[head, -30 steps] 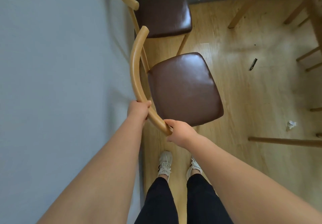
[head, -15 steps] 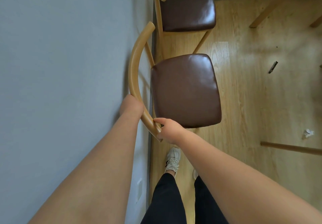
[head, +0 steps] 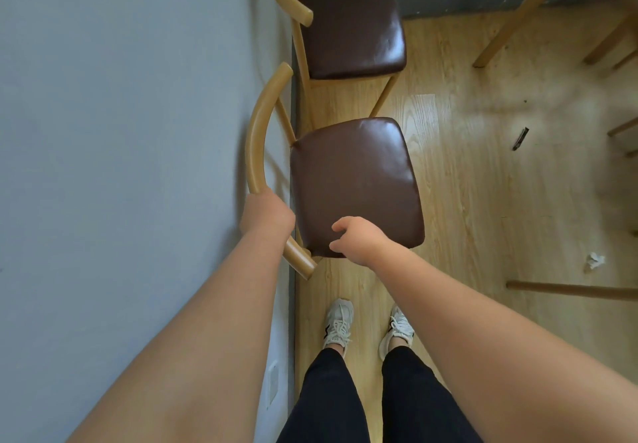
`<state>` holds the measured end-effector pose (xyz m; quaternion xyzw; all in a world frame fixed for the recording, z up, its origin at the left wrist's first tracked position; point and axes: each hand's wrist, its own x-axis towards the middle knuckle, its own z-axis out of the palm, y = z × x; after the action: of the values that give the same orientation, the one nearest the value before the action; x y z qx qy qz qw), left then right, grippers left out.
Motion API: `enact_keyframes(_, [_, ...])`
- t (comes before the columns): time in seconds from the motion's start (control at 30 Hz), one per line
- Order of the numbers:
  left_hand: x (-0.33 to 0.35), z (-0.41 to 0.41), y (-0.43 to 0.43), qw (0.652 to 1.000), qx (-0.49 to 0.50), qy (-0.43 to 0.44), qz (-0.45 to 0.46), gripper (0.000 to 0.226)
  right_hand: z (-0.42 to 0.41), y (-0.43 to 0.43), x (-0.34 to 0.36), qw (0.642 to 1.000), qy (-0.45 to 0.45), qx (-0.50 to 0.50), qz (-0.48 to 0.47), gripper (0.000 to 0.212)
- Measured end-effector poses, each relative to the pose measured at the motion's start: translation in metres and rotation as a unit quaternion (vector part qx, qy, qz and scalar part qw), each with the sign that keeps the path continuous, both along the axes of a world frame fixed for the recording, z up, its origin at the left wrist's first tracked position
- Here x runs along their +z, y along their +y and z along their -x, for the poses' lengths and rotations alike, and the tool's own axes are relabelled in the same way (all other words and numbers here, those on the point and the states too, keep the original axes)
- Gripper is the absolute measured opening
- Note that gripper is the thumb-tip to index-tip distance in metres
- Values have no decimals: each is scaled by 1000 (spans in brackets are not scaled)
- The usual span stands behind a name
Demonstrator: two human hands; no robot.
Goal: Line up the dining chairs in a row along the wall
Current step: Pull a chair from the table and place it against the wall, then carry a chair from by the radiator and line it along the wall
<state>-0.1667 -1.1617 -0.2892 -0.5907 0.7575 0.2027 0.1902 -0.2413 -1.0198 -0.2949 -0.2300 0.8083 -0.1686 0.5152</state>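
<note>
A dining chair with a dark brown padded seat (head: 355, 180) and a curved wooden backrest (head: 255, 132) stands with its back against the grey wall (head: 121, 132). My left hand (head: 266, 213) grips the lower part of that backrest. Over the near edge of the seat hovers my right hand (head: 357, 239), fingers apart and holding nothing. A second matching chair (head: 352, 26) stands farther along the same wall, close behind the first.
Wooden table and chair legs (head: 518, 11) cross the upper right, and another wooden leg (head: 569, 289) lies low at the right edge. A small black object (head: 520, 138) and a crumpled paper (head: 595, 260) lie on the wood floor. My feet (head: 340, 322) are just behind the chair.
The chair has swung round so its back sits against the wall, in line with the far chair. My right hand has let go of the backrest and moved over the seat.
</note>
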Motion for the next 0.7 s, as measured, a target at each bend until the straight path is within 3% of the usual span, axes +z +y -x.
enact_keyframes(0.1, [19,18,17,992,-106,-45,-60,32,18,16,16,998,23,-49,11,48])
enact_keyframes(0.2, [35,43,39,974,-182,-42,-127,45,37,36,35,994,40,-95,16,51])
enact_keyframes(0.43, [76,111,106,940,-312,16,-136,48,83,112,80,970,109,-216,13,52])
enact_keyframes(0.7, [102,174,229,863,-477,39,-159,61,96,245,107,917,163,-363,-29,54])
